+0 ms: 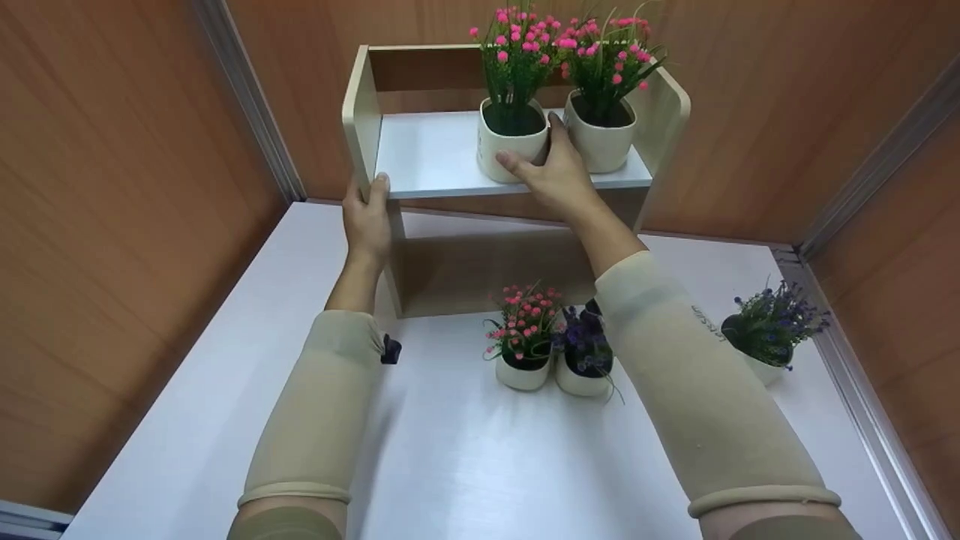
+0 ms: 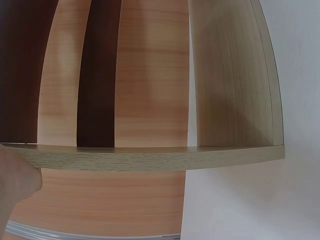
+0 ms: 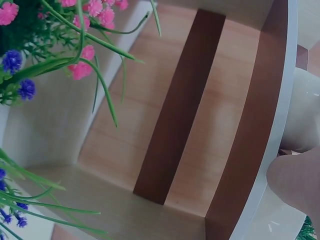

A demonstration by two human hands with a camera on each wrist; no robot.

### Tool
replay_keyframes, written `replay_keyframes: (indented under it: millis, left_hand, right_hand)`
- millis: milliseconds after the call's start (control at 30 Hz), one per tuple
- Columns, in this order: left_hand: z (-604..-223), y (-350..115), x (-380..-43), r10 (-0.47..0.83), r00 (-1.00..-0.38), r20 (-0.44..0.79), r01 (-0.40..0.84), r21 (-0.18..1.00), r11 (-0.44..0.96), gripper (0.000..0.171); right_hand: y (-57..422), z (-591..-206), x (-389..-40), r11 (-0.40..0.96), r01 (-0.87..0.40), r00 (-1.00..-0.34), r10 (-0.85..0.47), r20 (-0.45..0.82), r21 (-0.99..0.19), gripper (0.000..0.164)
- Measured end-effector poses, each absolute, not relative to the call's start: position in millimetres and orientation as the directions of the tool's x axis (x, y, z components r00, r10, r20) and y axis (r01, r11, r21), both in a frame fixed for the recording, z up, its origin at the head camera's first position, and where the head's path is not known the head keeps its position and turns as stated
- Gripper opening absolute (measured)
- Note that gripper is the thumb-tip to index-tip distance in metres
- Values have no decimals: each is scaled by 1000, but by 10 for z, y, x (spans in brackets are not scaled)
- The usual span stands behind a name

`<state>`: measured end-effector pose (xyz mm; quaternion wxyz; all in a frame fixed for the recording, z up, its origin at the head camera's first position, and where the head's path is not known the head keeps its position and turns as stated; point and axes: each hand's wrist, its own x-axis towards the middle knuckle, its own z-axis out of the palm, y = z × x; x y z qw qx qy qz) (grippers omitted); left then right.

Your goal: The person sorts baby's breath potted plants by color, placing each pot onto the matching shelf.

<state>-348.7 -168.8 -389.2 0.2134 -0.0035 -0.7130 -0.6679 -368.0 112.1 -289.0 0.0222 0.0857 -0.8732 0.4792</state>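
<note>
A small two-tier wooden shelf [image 1: 431,154] with a white upper board stands at the back of the table. My left hand [image 1: 367,221] grips its left side panel, thumb at the front; in the left wrist view part of that hand [image 2: 17,180] shows beside the panel edge [image 2: 150,159]. On the upper board are two white pots of pink artificial flowers. My right hand [image 1: 559,176] holds the left potted plant [image 1: 499,154], thumb on the front and fingers between it and the right potted plant [image 1: 606,146]. The right wrist view shows the thumb [image 3: 295,182] against a white pot [image 3: 304,110].
Before the lower tier stand a pink-flowered pot [image 1: 523,373] and a purple-flowered pot [image 1: 583,381], side by side on the white table [image 1: 480,465]. Another purple-flowered pot [image 1: 765,367] is at the right, partly behind my right sleeve. Wooden panels [image 1: 787,112] enclose the table.
</note>
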Motion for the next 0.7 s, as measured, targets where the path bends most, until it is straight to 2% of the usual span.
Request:
replay_keyframes:
  millis: [167, 467, 700]
  left_hand:
    - [-3892, -1697, -3497, -282, -907, 312, 294, 950, 107, 58]
    - [-3876, -1697, -3508, -287, -905, 315, 305, 949, 82, 55]
    - [-3871, -1690, -3491, -285, -914, 288, 274, 958, 89, 58]
  right_hand:
    - [1149, -2897, -3638, 497, -166, -985, -122, 121, -852, 121]
    - [1268, -2993, -3433, 295, -229, -967, -174, 184, -927, 110]
    - [1418, -3067, -3286, 294, -258, -960, -186, 210, -920, 109]
